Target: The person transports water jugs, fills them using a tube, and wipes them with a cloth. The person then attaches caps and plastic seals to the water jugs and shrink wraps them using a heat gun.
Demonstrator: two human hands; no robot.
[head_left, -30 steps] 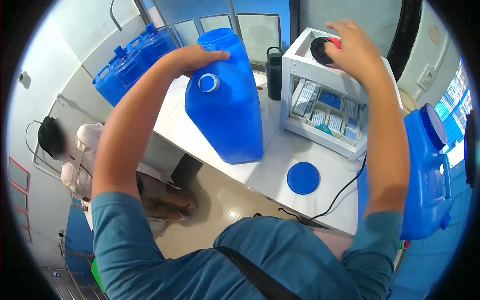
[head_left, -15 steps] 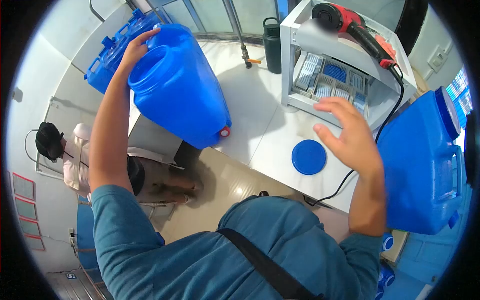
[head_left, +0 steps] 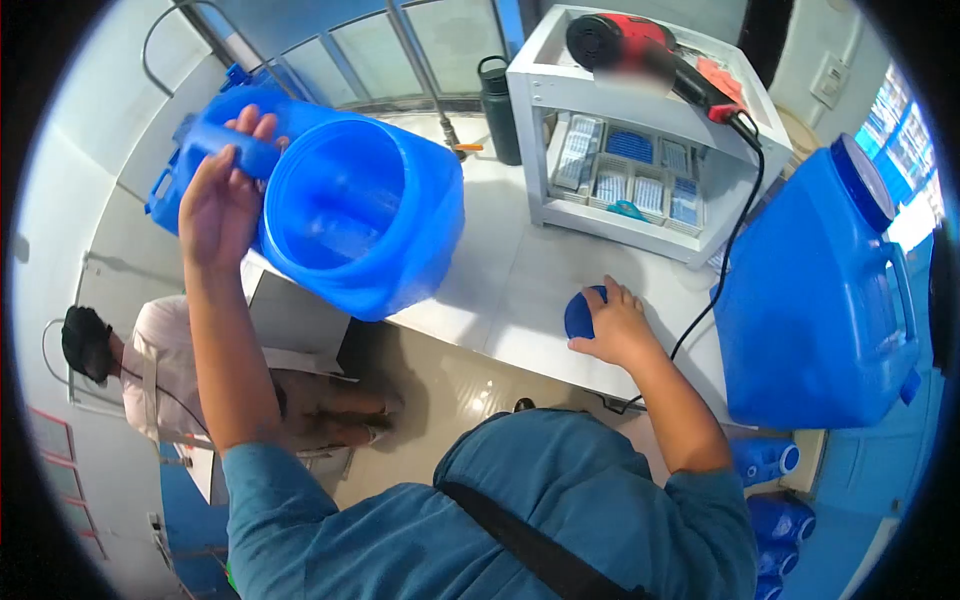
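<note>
A large blue water jug [head_left: 425, 240] is on the white counter at its left edge, its wide round mouth uncovered and facing me. My left hand [head_left: 222, 200] is closed around the jug's handle [head_left: 235, 148], left of the mouth. On the counter to the right, a round blue lid [head_left: 578, 316] lies partly under my right hand [head_left: 618, 325]. The fingers of that hand are curled over the lid's right side and grip it.
A white shelf unit [head_left: 640, 225] bears a red and black heat gun [head_left: 620, 45]; its cord hangs across the counter [head_left: 500, 330]. Beside it stands a dark bottle [head_left: 500, 110]. A capped blue jug [head_left: 810, 310] is at right. A person [head_left: 165, 350] stands at left.
The jug has turned so that its mouth faces me, and my left hand has shifted down with the handle. My right hand has come down onto the lid.
</note>
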